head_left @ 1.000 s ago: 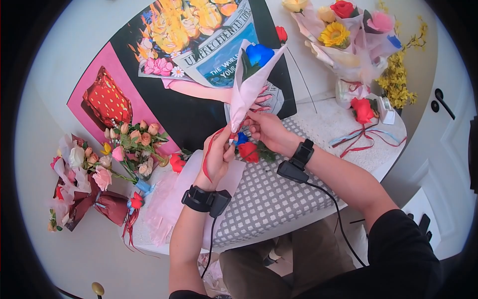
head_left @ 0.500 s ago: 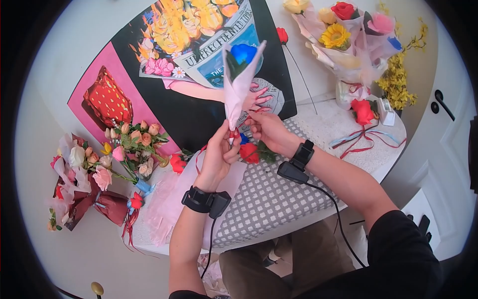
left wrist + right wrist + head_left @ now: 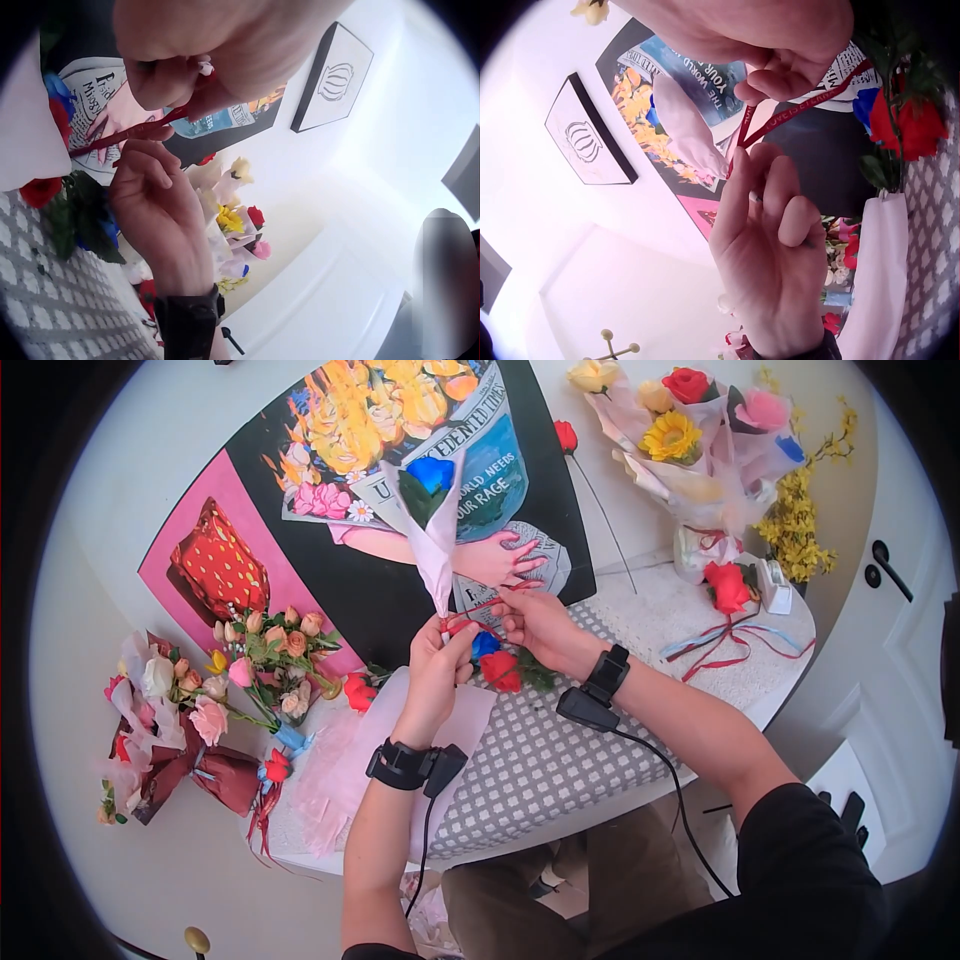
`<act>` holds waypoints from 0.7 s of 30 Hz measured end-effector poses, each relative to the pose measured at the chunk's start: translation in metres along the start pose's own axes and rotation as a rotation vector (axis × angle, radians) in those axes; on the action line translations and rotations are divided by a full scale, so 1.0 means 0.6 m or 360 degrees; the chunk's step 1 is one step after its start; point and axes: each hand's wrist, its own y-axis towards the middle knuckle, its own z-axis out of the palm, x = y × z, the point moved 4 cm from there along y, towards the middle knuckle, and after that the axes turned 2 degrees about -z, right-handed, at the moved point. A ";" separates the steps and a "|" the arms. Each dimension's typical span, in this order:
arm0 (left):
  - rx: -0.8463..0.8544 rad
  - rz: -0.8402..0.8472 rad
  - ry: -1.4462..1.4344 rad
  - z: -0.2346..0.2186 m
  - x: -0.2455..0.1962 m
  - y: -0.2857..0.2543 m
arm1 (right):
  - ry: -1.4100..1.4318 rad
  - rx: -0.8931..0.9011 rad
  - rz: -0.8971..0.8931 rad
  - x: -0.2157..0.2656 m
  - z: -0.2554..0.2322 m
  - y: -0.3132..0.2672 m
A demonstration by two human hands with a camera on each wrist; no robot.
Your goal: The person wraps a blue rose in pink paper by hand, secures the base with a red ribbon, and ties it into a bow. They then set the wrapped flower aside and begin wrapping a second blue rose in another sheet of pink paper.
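Note:
A single blue rose [image 3: 432, 473] stands upright in a cone of pale pink wrapping paper [image 3: 437, 555]. My left hand [image 3: 436, 672] pinches the cone's narrow lower end, where red ribbon goes round it. From there the printed red ribbon [image 3: 799, 112] stretches across to my right hand [image 3: 547, 628], whose thumb and fingertips pinch it. Seen from the left wrist, the ribbon [image 3: 124, 136] runs close past the right fingers. Below the hands, a red rose [image 3: 500, 671] and another blue rose [image 3: 484, 646] lie on the table with green leaves.
Pink wrapping sheets [image 3: 350, 770] lie at left on a grey-and-white checked cloth [image 3: 560, 760]. Bouquets flank the hands: one in dark red paper [image 3: 215, 768], one in pale wrap [image 3: 690, 480]. A red rose with ribbons [image 3: 728, 588] lies at right. A large poster [image 3: 330, 550] leans behind.
The wrapped blue rose has moved left and now tilts slightly left. The red ribbon, earlier hanging past the left wrist, is now drawn between both hands. The right hand has hardly moved.

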 end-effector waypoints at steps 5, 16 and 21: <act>-0.0012 0.0028 -0.0029 -0.005 -0.004 0.003 | 0.0002 0.0007 -0.0005 0.000 -0.002 0.000; -0.0238 0.0197 0.0092 -0.025 0.001 0.008 | 0.0013 -0.0067 -0.0029 0.004 -0.007 0.004; -0.0463 0.0417 0.0243 -0.047 0.002 0.015 | -0.0134 -0.0060 0.0074 -0.003 -0.012 0.008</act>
